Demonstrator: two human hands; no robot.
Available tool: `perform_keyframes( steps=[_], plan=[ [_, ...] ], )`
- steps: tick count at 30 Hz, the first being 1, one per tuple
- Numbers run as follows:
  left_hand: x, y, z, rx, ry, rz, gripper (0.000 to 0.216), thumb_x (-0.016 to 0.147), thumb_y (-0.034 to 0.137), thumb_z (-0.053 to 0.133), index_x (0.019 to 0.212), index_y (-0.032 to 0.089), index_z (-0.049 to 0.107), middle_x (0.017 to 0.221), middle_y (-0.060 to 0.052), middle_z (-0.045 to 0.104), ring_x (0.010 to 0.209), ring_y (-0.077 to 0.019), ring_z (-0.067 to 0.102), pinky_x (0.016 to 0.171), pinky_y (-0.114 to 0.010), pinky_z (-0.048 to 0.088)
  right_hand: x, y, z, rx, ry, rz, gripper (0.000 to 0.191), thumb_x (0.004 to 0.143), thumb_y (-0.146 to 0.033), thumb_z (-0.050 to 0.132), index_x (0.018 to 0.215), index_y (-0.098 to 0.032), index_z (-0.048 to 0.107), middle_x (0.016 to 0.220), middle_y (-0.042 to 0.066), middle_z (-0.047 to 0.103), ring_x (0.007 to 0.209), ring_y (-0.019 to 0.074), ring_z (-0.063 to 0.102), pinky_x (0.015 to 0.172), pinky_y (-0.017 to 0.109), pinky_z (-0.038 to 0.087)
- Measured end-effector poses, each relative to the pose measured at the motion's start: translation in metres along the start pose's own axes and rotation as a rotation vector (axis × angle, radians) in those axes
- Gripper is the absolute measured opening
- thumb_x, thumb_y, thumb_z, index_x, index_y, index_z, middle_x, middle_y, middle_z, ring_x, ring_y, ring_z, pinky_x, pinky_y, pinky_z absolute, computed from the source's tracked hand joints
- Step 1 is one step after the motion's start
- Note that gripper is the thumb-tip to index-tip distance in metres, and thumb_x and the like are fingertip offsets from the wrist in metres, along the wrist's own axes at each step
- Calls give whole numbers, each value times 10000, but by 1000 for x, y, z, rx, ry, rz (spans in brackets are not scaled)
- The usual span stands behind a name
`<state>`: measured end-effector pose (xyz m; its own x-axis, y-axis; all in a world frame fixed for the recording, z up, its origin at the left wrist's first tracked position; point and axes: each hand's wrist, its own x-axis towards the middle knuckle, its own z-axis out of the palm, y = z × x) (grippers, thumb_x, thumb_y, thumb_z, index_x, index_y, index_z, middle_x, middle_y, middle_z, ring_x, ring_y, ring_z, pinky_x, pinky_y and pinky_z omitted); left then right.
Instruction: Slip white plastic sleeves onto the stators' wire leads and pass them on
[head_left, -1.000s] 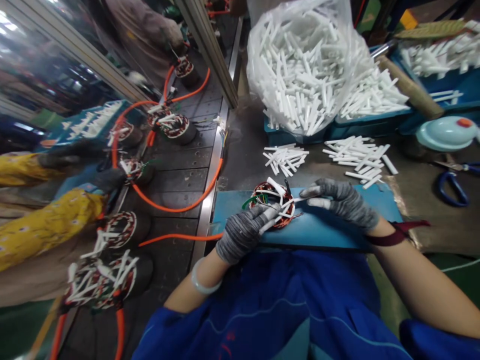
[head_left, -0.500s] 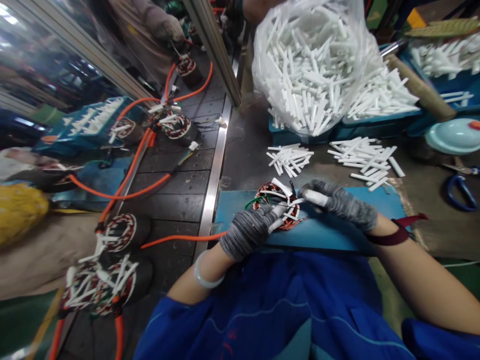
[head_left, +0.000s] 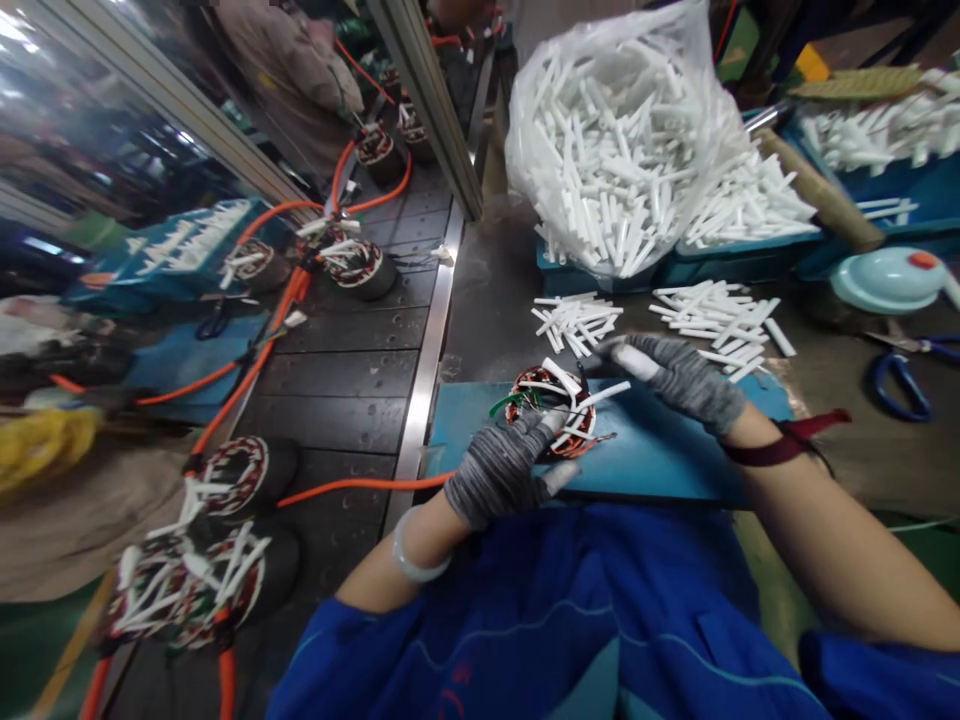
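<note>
A stator with copper windings (head_left: 577,440) lies on a blue mat, with white sleeves and a green wire sticking out of its top. My left hand (head_left: 502,468), in a striped grey glove, touches its near left side; the thumb is spread away from the fingers and nothing shows gripped. One white sleeve (head_left: 611,393) juts out to the right from the windings. My right hand (head_left: 675,377), gloved the same way, hovers right of the stator by the loose sleeves, fingers stretched out and seemingly holding nothing. Its far fingertips are partly hidden.
Two loose piles of white sleeves (head_left: 577,322) lie beyond the blue mat (head_left: 667,465). Behind them stands a clear bag of sleeves (head_left: 615,150) in a blue bin. Blue-handled scissors (head_left: 900,385) lie at right. Several stators with orange cables (head_left: 247,475) line the left conveyor, near co-workers.
My right hand has let go of the white sleeve at the stator and moved up and right towards the loose piles. My left thumb has spread down from the fingers.
</note>
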<state>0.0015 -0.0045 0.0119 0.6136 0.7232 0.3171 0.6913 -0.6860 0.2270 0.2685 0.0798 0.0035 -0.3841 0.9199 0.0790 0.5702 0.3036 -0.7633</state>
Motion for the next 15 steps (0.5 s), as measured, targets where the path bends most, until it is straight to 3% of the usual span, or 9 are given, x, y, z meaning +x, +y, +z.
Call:
perform_keyframes(
  steps=[4, 7, 11, 13, 15],
  plan=[
    [0, -3, 1, -17, 62, 9, 538, 986, 484, 618, 1361, 98, 635, 1155, -154, 780, 1084, -277, 751, 923, -389, 637, 25, 21, 17, -345, -42, 25, 355, 969, -444, 604, 1162, -207, 785, 1106, 126, 779, 1044, 299, 685, 954, 424, 509],
    [-1, -5, 4, -12, 17, -13, 535, 964, 475, 664, 1361, 117, 651, 1173, -153, 778, 1082, -281, 754, 914, -385, 640, 22, 37, 25, -378, 18, 37, 343, 962, -471, 624, 1123, -214, 783, 1069, 112, 782, 999, 280, 686, 931, 413, 504],
    [-2, -6, 7, -17, -8, -58, 568, 927, 485, 717, 1371, 136, 658, 1206, -142, 777, 1109, -288, 751, 915, -380, 641, -19, 51, 12, -166, 309, 167, 357, 860, -578, 724, 1020, -261, 755, 953, 64, 773, 892, 268, 694, 852, 427, 531],
    [-2, -6, 8, -23, -5, -78, 564, 917, 493, 730, 1355, 143, 672, 1177, -128, 789, 1082, -275, 763, 916, -360, 640, -46, 47, 2, 66, 479, 233, 374, 790, -573, 789, 1013, -281, 720, 942, 40, 759, 827, 247, 691, 780, 412, 554],
    [-2, -6, 8, -20, -7, -95, 540, 913, 495, 737, 1332, 158, 692, 1158, -118, 796, 1055, -265, 772, 917, -343, 639, -69, 35, -5, 377, 511, 267, 359, 753, -548, 825, 978, -305, 684, 891, 5, 740, 756, 226, 688, 731, 408, 574]
  ],
)
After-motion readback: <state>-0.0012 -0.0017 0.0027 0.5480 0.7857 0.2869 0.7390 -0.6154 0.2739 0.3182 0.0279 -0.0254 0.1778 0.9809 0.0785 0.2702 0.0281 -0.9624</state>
